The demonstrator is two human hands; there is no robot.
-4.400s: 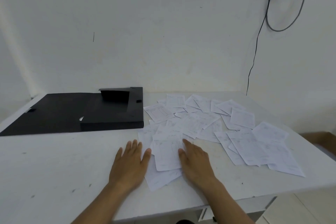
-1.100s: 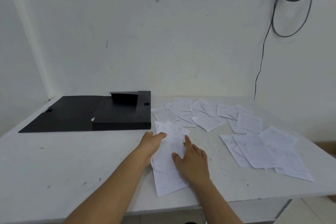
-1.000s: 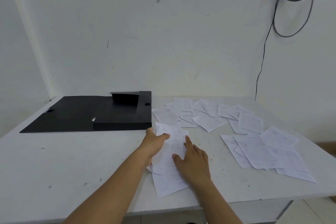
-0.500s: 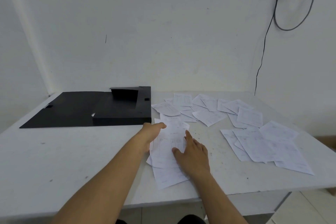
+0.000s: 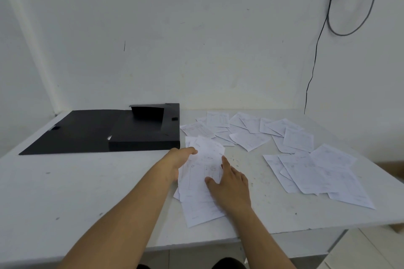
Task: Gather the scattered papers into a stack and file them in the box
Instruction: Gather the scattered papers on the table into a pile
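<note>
On white table [image 5: 87, 192], both hands press gathered papers [image 5: 200, 172], seemingly flat

White printed papers [image 5: 301, 166] lie scattered right of the open black box [image 5: 122, 133].

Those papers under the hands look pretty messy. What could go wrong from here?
The small pile between the left hand and right hand is fanned and uneven, and its lowest sheet lies close to the table's front edge, so a careless sweep might push it off. Many loose sheets lie far to the right, overlapping; dragging them could crease them. The black box sits close beside the pile and could snag corners.
</note>
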